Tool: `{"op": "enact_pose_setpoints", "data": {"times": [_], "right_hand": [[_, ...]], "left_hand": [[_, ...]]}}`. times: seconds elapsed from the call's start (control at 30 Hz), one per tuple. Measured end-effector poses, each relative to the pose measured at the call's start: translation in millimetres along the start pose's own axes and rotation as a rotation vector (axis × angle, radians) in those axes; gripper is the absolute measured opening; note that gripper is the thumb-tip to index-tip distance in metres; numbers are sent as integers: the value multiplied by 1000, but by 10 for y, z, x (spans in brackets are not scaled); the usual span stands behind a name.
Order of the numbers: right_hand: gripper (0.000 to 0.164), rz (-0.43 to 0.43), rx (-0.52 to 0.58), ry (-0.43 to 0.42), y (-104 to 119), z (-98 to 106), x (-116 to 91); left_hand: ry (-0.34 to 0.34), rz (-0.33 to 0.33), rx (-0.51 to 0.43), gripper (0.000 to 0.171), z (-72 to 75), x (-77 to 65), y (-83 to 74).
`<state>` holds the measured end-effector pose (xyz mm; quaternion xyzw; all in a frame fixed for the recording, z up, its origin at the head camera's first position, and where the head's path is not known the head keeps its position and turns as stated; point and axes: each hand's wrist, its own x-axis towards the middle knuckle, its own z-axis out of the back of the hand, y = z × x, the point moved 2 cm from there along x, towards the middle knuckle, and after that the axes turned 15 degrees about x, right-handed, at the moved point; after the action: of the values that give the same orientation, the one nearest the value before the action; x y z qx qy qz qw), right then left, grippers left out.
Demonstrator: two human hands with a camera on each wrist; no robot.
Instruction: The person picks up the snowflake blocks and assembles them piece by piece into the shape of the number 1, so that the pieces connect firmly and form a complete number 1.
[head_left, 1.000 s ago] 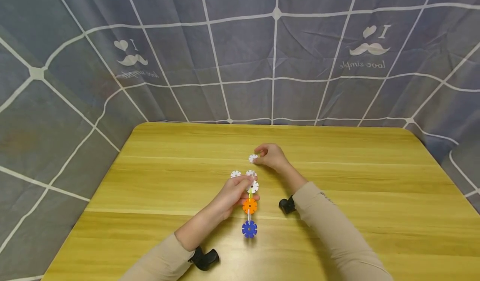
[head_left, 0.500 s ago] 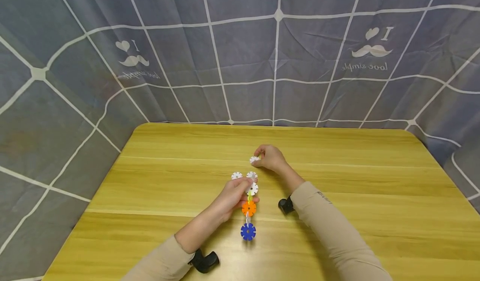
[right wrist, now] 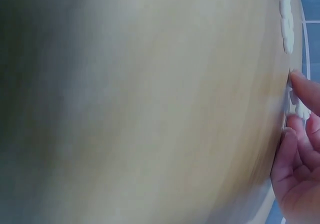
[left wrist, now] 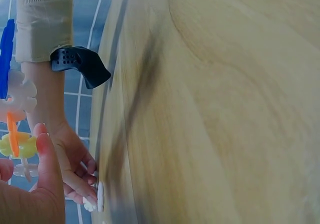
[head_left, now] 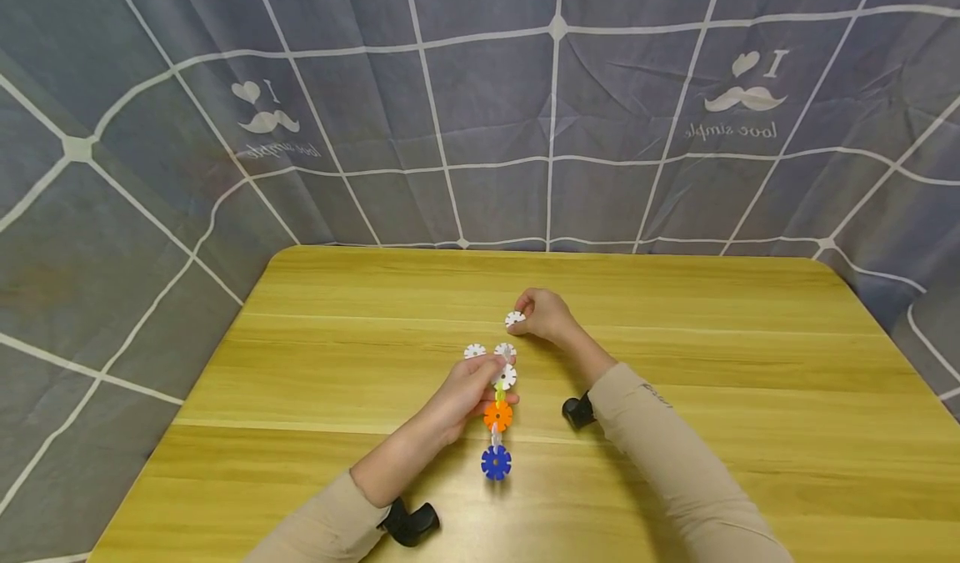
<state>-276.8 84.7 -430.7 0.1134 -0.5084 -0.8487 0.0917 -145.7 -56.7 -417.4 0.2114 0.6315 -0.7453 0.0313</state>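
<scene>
In the head view, my left hand (head_left: 471, 388) grips the far end of a chain of snowflake discs, small notched plastic ones. The chain runs from a white disc (head_left: 507, 377) through a yellow disc (head_left: 500, 395), an orange disc (head_left: 497, 416) and a pale disc set edge-on to a blue disc (head_left: 496, 463) nearest me. Farther back, my right hand (head_left: 547, 315) pinches another white snowflake disc (head_left: 514, 319) by its edge, low over the table. Its fingers partly cover that disc. The right wrist view shows the fingers (right wrist: 303, 92) around it.
Just past my left hand, a loose white disc (head_left: 474, 351) lies on the wooden table (head_left: 337, 363), with a second white disc (head_left: 506, 349) beside it, partly behind my fingers. Black wrist mounts (head_left: 411, 523) hang under both forearms. A grey curtain (head_left: 495, 104) borders the table.
The white disc at my right hand has shifted slightly right along with the fingers. My left hand and the chain have hardly moved.
</scene>
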Motion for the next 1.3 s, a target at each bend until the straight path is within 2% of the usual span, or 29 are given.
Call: {"op": "enact_pose_setpoints", "data": {"times": [0.2,0.53,0.73,1.13,1.3], "right_hand": [[25,11,84,24,-26,52,-22],[21,29,279,176,28,137,-168],[21,21,309,239,104,170,-284],[18,66,364,294,251,227,-503],[18,42,421,304,239,223,-553]], "left_hand": [[5,-5,15,40,6,13,24],[16,-22,26,41,-9,6,-4],[26,-28,42,41,-11,7,15],[60,-70,40,42,-20,-5,1],[78,-117,43,46,-34,-34,8]]}}
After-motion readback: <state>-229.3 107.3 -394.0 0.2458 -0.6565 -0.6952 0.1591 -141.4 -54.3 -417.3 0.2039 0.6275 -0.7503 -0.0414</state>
